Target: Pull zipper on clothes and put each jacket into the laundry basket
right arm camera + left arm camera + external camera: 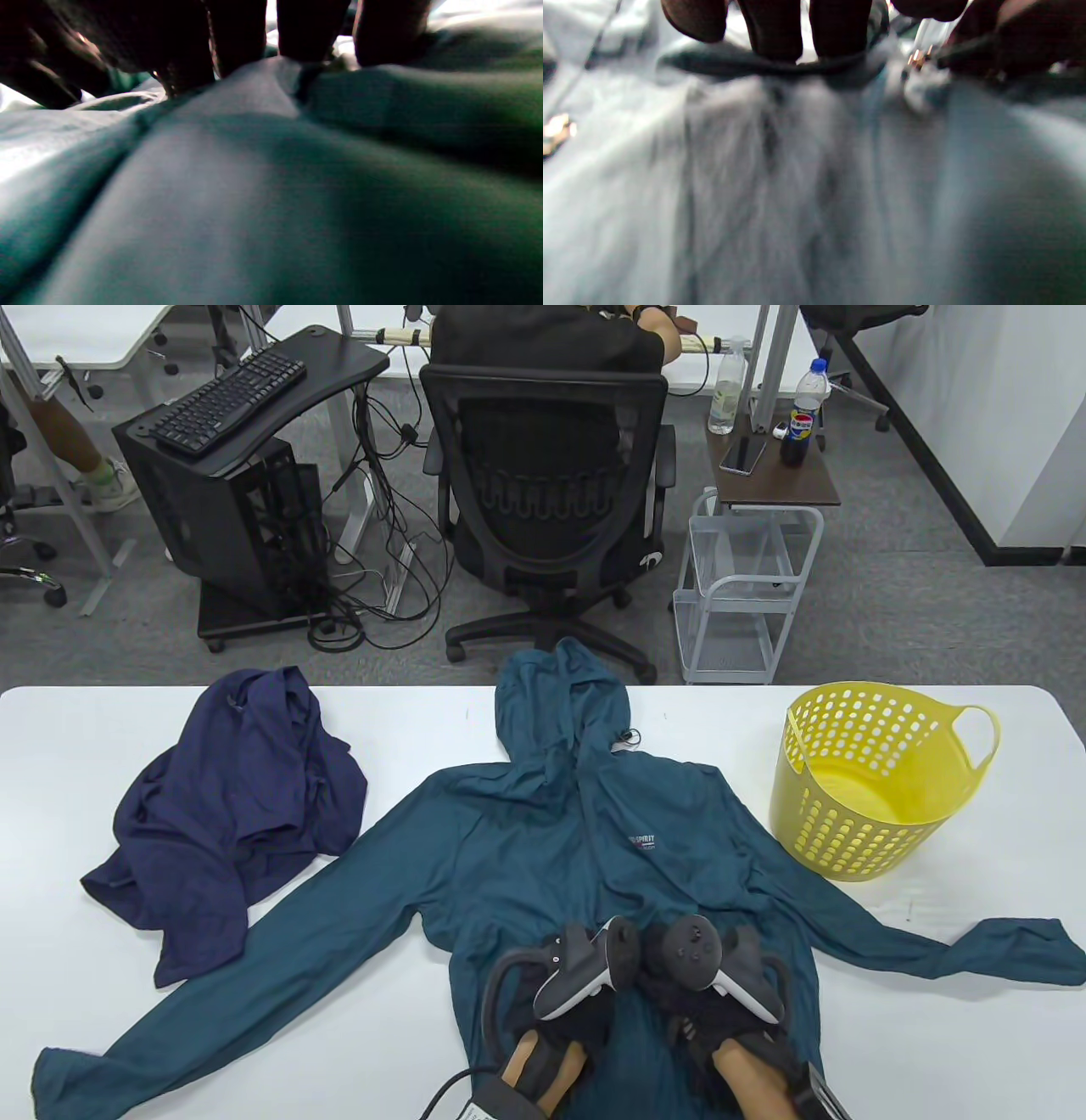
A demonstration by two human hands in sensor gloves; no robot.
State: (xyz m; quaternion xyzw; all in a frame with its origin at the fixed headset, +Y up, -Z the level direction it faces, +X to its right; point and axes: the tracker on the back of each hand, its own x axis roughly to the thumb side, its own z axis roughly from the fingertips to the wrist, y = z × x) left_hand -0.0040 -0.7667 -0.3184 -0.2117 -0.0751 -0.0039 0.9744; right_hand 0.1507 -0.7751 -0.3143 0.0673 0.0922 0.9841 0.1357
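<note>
Two gloved hands are seen side by side at the 6 o'clock edge of the white surface [102, 746], both set on the lower front of a teal hooded jacket [543, 848]. The left hand [564, 1014] has its fingers [774, 29] brought down onto a raised fold of the teal cloth, and a small metallic glint, possibly the zipper pull [916, 59], is caught just beside them; whether it is pinched cannot be told through the blur. The right hand [708, 1018] has its fingers [312, 29] pressed into a bunched ridge of the same fabric, the thumb lost in shadow, so its grip cannot be told either. The teal jacket is laid flat at the centre, hood toward 12 o'clock, sleeves spread toward 8 and 4 o'clock. A navy jacket [237, 814] is heaped at 9 o'clock, touching the teal sleeve. A yellow laundry basket [874, 806] is stood upright at 3 o'clock. An office chair [547, 500] is seen beyond the surface at 12 o'clock.
</note>
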